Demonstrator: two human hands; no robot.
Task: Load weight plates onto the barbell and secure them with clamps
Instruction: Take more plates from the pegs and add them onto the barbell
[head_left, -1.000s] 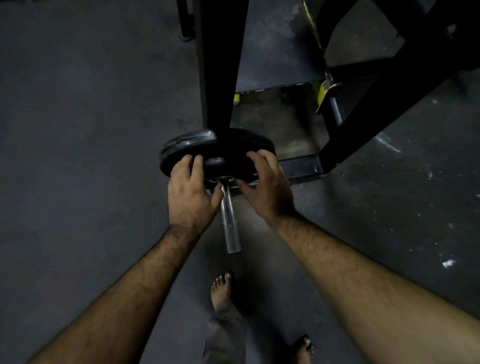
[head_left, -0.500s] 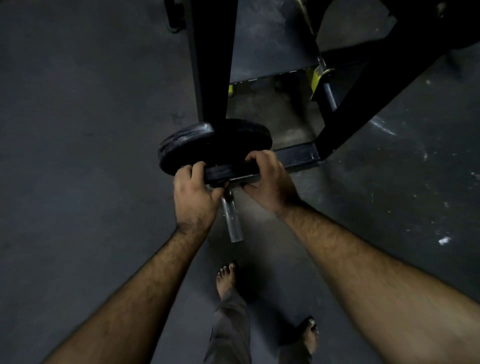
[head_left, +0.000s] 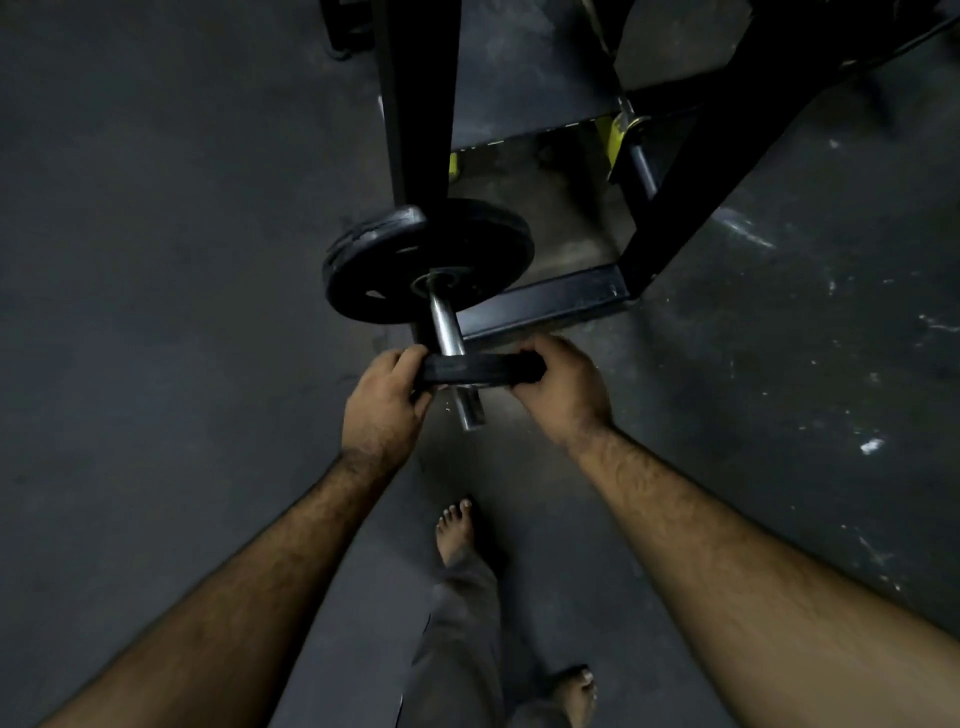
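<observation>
Both hands, left (head_left: 382, 402) and right (head_left: 563, 387), grip a small plate (head_left: 483, 370) on the bar (head_left: 452, 343); a larger plate (head_left: 415, 265) sits beyond. No clamps visible yet.

L hand (head_left: 382, 410) & R hand (head_left: 563, 392): fingers curled, gripping.

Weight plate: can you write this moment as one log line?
both hands grip small plate | on bar sleeve | apart from big plate
</observation>
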